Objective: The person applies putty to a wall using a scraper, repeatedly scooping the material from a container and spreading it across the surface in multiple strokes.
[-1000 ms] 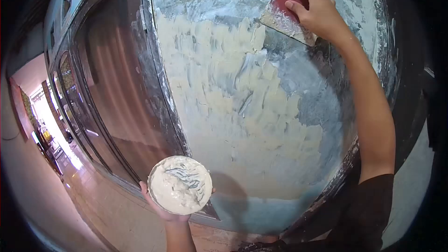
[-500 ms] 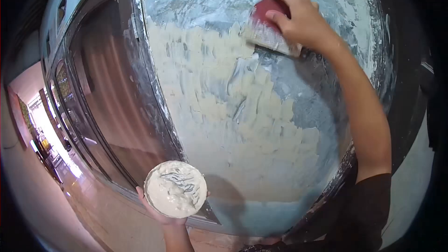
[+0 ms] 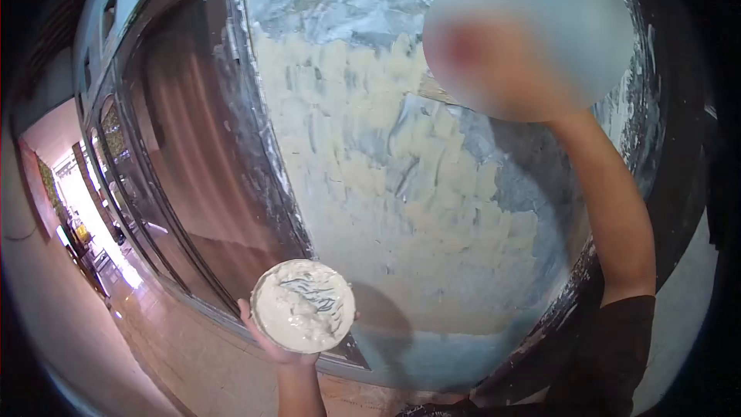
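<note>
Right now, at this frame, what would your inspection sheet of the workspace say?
Surface: wall panel patchily coated in cream, grey-blue showing above and at right.
Job's things: bowl of cream paste; blurred reddish thing at the right hand.
Clutter: indistinct items by the bright opening, far left.
Hands: left hand holds the bowl from below; right hand blurred, grip unreadable.
Cables: nothing certain; a thin dark line at far left is unclear.
Surroundings: dark-framed glass left of the panel; floor below.

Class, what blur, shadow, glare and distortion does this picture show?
Head view: oval blur over the right hand; head view: shadow on the wall beside the bowl; head view: glare at the far opening; head view: outer edges curve, corners go black.
</note>
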A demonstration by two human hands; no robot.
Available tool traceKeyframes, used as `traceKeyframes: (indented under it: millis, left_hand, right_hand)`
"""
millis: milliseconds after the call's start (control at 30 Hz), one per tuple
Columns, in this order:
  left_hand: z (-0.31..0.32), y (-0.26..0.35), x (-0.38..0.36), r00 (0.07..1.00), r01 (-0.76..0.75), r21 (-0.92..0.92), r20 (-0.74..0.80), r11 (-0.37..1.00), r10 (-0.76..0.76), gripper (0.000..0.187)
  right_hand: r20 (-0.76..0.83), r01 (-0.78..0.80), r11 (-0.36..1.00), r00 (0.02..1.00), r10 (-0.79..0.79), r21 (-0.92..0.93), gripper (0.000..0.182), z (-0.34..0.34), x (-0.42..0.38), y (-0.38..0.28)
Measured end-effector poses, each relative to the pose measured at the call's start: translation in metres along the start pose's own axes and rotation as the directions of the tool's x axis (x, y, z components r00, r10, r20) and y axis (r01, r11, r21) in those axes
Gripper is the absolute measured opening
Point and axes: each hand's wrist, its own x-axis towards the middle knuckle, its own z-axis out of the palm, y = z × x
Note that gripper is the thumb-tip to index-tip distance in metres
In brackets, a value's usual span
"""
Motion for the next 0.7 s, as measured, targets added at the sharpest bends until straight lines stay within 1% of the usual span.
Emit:
traceKeyframes:
  millis: [33,67,100,167,200,233,300,333,367,433,467,500,567,600,633,700]
  left_hand:
    - [0.001,-0.001,0.002,1.000,0.009,-0.124,0.002,0.992,-0.009,0.088]
    - [0.000,-0.003,0.004,1.000,-0.007,0.006,-0.002,1.000,0.007,0.089]
    - [0.000,-0.004,0.004,1.000,-0.007,0.003,0.001,1.000,0.007,0.089]
    - [0.001,-0.005,0.004,1.000,0.002,0.110,-0.013,0.994,-0.001,0.090]
    - [0.001,-0.004,0.004,1.000,0.006,0.107,-0.006,0.994,-0.005,0.090]
    - [0.002,-0.004,0.004,1.000,0.012,0.107,-0.008,0.994,-0.011,0.090]
    - [0.004,-0.004,0.003,1.000,0.019,0.055,0.023,0.998,-0.021,0.091]
    - [0.004,-0.004,0.003,0.997,0.015,-0.031,-0.074,0.999,-0.017,0.092]
    - [0.004,-0.004,0.003,0.997,0.016,-0.033,-0.074,0.999,-0.019,0.092]
    - [0.004,-0.005,0.005,0.998,0.052,0.065,-0.021,0.996,-0.051,0.092]
    - [0.005,-0.006,0.004,0.998,0.057,0.066,-0.023,0.996,-0.055,0.092]
    - [0.006,-0.007,0.004,0.997,0.061,0.072,-0.047,0.995,-0.058,0.093]
    - [0.007,-0.008,0.006,0.996,0.068,0.079,-0.066,0.995,-0.063,0.093]
    - [0.006,-0.008,0.005,0.995,0.053,0.079,-0.083,0.995,-0.046,0.093]
    - [0.006,-0.008,0.005,0.994,0.037,0.081,-0.101,0.996,-0.028,0.092]
    - [0.007,-0.007,0.003,0.997,0.040,0.068,-0.072,0.997,-0.035,0.092]
  right_hand:
    - [0.013,0.032,0.999,0.999,-0.031,-0.031,0.042,0.001,0.004,-0.001]
    - [-0.025,0.014,0.996,1.000,-0.017,-0.083,0.041,-0.002,0.007,0.001]
    - [-0.026,0.016,0.996,0.999,-0.018,-0.087,0.041,-0.006,0.010,0.004]
    - [-0.118,-0.119,0.983,0.988,0.103,-0.141,0.040,-0.016,0.020,0.015]
    - [-0.143,-0.117,0.987,0.985,0.101,-0.106,0.040,-0.018,0.023,0.024]
    - [-0.139,-0.121,0.987,0.985,0.105,-0.108,0.040,-0.017,0.020,0.026]
    - [-0.132,-0.079,0.997,0.988,0.078,0.001,0.039,-0.017,0.013,0.025]
    - [-0.077,-0.111,0.991,0.990,0.116,0.075,0.039,-0.022,0.004,0.004]
    - [-0.075,-0.111,0.991,0.990,0.116,0.073,0.039,-0.017,0.001,0.003]
    - [-0.045,0.058,0.991,0.997,-0.064,-0.119,0.041,-0.004,-0.006,0.004]
    - [-0.077,0.061,0.984,0.994,-0.074,-0.167,0.042,-0.004,-0.004,0.006]
    - [-0.077,0.056,0.984,0.995,-0.069,-0.169,0.042,-0.009,0.000,0.009]
    - [-0.122,-0.127,0.972,0.987,0.104,-0.196,0.042,-0.024,0.012,0.015]
    - [-0.185,-0.124,0.981,0.978,0.095,-0.150,0.041,-0.023,0.016,0.025]
    - [-0.186,-0.125,0.981,0.978,0.096,-0.149,0.041,-0.022,0.013,0.031]
    - [-0.181,-0.126,0.992,0.976,0.121,-0.016,0.042,-0.021,0.008,0.032]
